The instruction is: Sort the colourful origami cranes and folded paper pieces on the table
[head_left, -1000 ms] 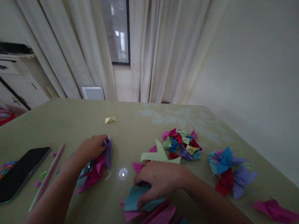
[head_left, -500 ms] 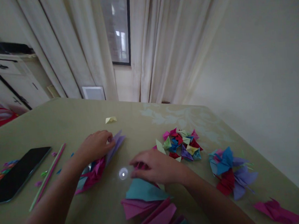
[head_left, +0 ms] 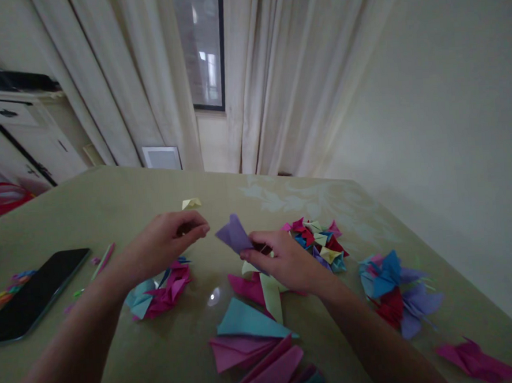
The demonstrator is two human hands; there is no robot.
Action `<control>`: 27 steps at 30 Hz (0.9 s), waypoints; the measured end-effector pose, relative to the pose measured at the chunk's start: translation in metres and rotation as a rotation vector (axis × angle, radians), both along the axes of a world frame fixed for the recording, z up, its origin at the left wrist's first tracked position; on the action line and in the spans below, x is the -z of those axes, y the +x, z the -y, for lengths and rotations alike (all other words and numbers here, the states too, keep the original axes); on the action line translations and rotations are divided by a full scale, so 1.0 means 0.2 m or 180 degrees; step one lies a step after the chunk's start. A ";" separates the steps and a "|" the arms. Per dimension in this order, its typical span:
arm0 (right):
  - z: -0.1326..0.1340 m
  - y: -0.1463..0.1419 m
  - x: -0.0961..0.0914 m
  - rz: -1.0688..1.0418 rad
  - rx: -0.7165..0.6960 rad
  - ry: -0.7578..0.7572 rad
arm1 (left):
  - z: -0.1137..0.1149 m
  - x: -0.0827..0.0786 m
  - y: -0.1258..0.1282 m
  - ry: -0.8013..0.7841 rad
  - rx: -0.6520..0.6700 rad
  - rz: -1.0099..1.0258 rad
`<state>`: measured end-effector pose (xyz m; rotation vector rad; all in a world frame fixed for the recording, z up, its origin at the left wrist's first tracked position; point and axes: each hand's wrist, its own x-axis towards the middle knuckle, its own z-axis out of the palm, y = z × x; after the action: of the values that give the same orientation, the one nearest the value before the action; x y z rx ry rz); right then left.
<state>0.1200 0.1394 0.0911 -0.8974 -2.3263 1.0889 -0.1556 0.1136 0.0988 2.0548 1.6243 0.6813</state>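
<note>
My right hand (head_left: 288, 259) pinches a purple folded paper piece (head_left: 233, 234) between thumb and fingers, above the middle of the table. Just left of the paper, my left hand (head_left: 166, 243) hangs with its fingertips drawn together and nothing visible in them. Below my left forearm and wrist lies a pile of magenta and light-blue folded papers (head_left: 169, 295). Beneath my right hand are a pale-green folded paper (head_left: 271, 294) and a magenta one. Nearer me, a light-blue folded paper (head_left: 250, 322) and pink folded papers (head_left: 271, 370) lie in a row.
Small colourful paper folds (head_left: 324, 248) are heaped behind my right hand. Blue, red and purple paper flowers (head_left: 392, 293) and a magenta fold (head_left: 477, 360) lie right. A phone (head_left: 37, 297) and straws (head_left: 104, 261) lie left; a pale-yellow fold (head_left: 191, 203) sits farther back.
The purple paper has gone from my left hand at the left pile to my right hand. My right hand has risen from the row; my left hand has moved slightly right and up.
</note>
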 end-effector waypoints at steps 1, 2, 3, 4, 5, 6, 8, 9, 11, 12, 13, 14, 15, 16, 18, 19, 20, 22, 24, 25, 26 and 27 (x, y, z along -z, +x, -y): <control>0.00 0.01 -0.01 0.0371 -0.0228 0.0190 | -0.01 0.03 -0.06 -0.0122 -0.0242 -0.0395; 0.00 0.02 -0.02 0.0713 -0.0493 0.0332 | -0.01 0.05 -0.12 -0.0310 -0.0438 -0.0760; 0.01 0.03 -0.02 0.1001 -0.0750 0.0408 | -0.01 0.08 -0.16 -0.0515 -0.0548 -0.1043; 0.01 0.03 -0.02 0.1228 -0.0957 0.0425 | -0.01 0.11 -0.19 -0.0714 -0.0568 -0.1226; 0.02 0.02 -0.01 0.1397 -0.1105 0.0404 | -0.01 0.13 -0.21 -0.0881 -0.0532 -0.1327; 0.03 0.01 0.01 0.1510 -0.1218 0.0362 | -0.01 0.15 -0.22 -0.1004 -0.0453 -0.1378; 0.05 0.00 0.04 0.1614 -0.1363 0.0294 | -0.01 0.17 -0.22 -0.1088 -0.0353 -0.1470; 0.05 -0.01 0.05 0.1630 -0.1402 0.0275 | -0.02 0.17 -0.22 -0.1050 -0.0354 -0.1532; 0.06 -0.01 0.05 0.1633 -0.1422 0.0233 | -0.02 0.17 -0.21 -0.0863 -0.0387 -0.1583; 0.06 -0.01 0.05 0.1600 -0.1392 0.0210 | -0.02 0.16 -0.21 -0.0756 -0.0368 -0.1531; 0.06 -0.01 0.04 0.1529 -0.1327 0.0188 | -0.02 0.15 -0.21 -0.0665 -0.0322 -0.1422; 0.05 -0.01 0.03 0.1409 -0.1232 0.0166 | -0.02 0.13 -0.20 -0.0603 -0.0250 -0.1277; 0.05 -0.01 0.02 0.1243 -0.1089 0.0142 | -0.01 0.10 -0.19 -0.0558 -0.0175 -0.1114; 0.05 -0.01 0.02 0.1039 -0.0902 0.0111 | 0.00 0.07 -0.17 -0.0522 -0.0106 -0.0950; 0.05 -0.02 0.01 0.0582 -0.0427 0.0043 | 0.02 0.00 -0.11 -0.0425 0.0057 -0.0626; 0.05 -0.03 0.01 0.0360 -0.0190 0.0030 | 0.03 -0.03 -0.07 -0.0346 0.0159 -0.0465; 0.05 -0.03 0.01 0.0152 0.0007 0.0030 | 0.04 -0.05 -0.03 -0.0256 0.0276 -0.0314; 0.05 -0.04 0.02 -0.0174 0.0212 0.0050 | 0.06 -0.07 0.06 -0.0080 0.0476 -0.0033; 0.04 -0.04 0.03 -0.0321 0.0178 0.0037 | 0.06 -0.07 0.14 0.0032 0.0587 0.0211; 0.03 -0.03 0.03 -0.0338 0.0126 0.0019 | 0.06 -0.06 0.17 0.0056 0.0612 0.0313; 0.03 -0.03 0.02 -0.0330 0.0083 0.0014 | 0.06 -0.06 0.19 0.0073 0.0625 0.0398; 0.03 -0.03 0.02 -0.0313 0.0056 0.0036 | 0.05 -0.05 0.20 0.0083 0.0634 0.0454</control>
<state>0.1144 0.1343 0.0870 -0.8396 -2.2384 1.0869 -0.1158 0.1033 0.1091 2.0993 1.3182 0.7617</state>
